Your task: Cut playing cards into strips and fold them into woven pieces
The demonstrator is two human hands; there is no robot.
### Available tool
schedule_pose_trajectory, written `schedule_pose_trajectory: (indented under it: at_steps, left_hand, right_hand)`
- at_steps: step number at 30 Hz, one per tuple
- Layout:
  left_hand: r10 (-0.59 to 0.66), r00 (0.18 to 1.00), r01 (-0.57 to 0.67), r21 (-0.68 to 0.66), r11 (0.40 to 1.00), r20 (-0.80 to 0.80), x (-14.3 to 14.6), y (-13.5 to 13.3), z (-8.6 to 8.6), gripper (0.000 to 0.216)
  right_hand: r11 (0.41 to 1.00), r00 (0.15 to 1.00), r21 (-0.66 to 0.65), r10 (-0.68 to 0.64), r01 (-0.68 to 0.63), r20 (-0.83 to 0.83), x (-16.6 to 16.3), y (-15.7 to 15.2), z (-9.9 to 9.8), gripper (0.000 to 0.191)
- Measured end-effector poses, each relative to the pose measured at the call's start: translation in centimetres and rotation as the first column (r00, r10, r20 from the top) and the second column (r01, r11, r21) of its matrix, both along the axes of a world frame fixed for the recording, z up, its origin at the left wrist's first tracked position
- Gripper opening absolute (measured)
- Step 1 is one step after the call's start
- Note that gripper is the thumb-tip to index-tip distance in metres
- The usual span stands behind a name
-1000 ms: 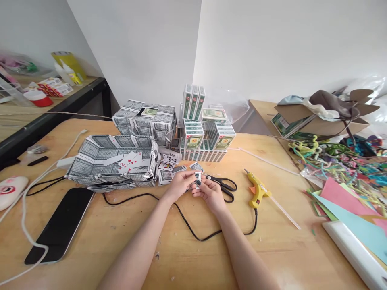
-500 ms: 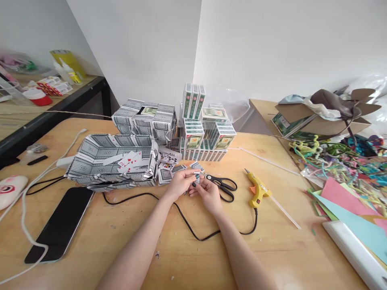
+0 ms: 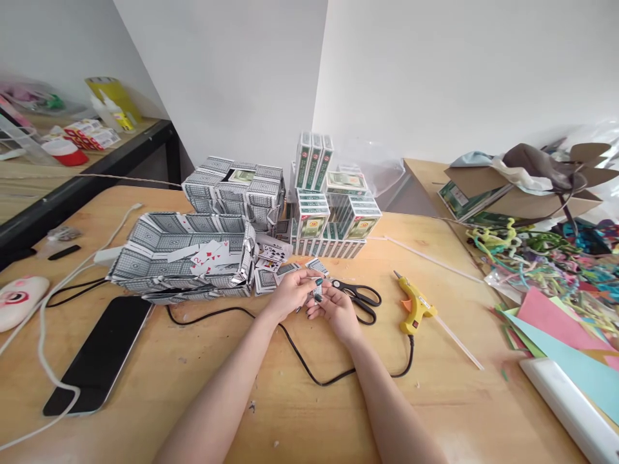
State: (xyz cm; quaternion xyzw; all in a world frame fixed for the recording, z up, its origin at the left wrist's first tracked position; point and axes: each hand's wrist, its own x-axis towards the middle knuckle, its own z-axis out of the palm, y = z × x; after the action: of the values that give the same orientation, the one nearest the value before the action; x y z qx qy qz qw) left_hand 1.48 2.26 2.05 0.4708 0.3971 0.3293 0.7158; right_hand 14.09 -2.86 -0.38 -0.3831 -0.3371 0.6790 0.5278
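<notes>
Between the fingertips of my left hand (image 3: 293, 293) and my right hand (image 3: 337, 312) is a small piece of playing card (image 3: 318, 293) with a patterned back. Both hands are closed on it in a pinch, held low over the table, and fingers cover much of it. Black-handled scissors (image 3: 360, 298) lie just right of my right hand, their blades partly behind it. Loose playing cards (image 3: 273, 267) are spread beyond my left hand. To the left stands an open box made of playing cards (image 3: 159, 240), with cut cards (image 3: 210, 258) inside.
A yellow glue gun (image 3: 416, 306) lies at the right, its black cord (image 3: 314, 380) looping before my hands. Stacked card packs (image 3: 314, 219) and a second card-built box (image 3: 232, 190) stand behind. A black phone (image 3: 99, 354) lies left; coloured paper (image 3: 551, 322) lies right.
My fingers have shifted slightly around the card piece, and more of its patterned back shows. The whole view has drifted a little; the other things rest where they were.
</notes>
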Motion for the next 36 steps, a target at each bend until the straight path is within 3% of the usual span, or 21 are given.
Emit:
schedule_pose_trajectory:
  at_steps: [5,13,18,24,29,36]
  left_hand:
    - [0.006,1.0,-0.006,-0.012,1.0,0.006,0.0,0.0,-0.1,0.034]
    - [0.077,0.995,-0.077,0.011,0.997,-0.055,0.1,-0.2,-0.2,0.027]
    - [0.064,0.997,-0.064,-0.006,0.998,-0.052,0.1,-0.2,-0.1,0.026]
    - [0.043,0.998,-0.04,-0.075,0.996,0.039,0.0,0.0,-0.3,0.03]
    - [-0.049,0.993,0.06,-0.107,0.992,0.106,-0.4,0.1,-0.2,0.038]
    - [-0.167,0.969,0.187,-0.099,0.977,0.182,-0.8,-0.1,0.3,0.042]
  right_hand:
    - [0.999,0.998,0.006,0.053,-0.054,0.039,0.1,0.1,0.0,0.022]
    - [0.997,0.948,0.075,0.001,-0.026,0.319,-1.0,-0.3,0.3,0.025]
    - [0.993,0.925,0.087,0.039,-0.078,0.378,-0.9,-0.4,0.5,0.026]
    - [0.974,0.939,0.084,0.18,-0.213,0.294,-0.1,-0.4,0.8,0.027]
    - [0.985,0.985,-0.014,0.173,-0.173,0.029,0.1,-0.3,0.8,0.021]
    - [0.962,0.946,-0.109,0.222,-0.252,-0.235,0.7,-0.4,1.2,0.018]
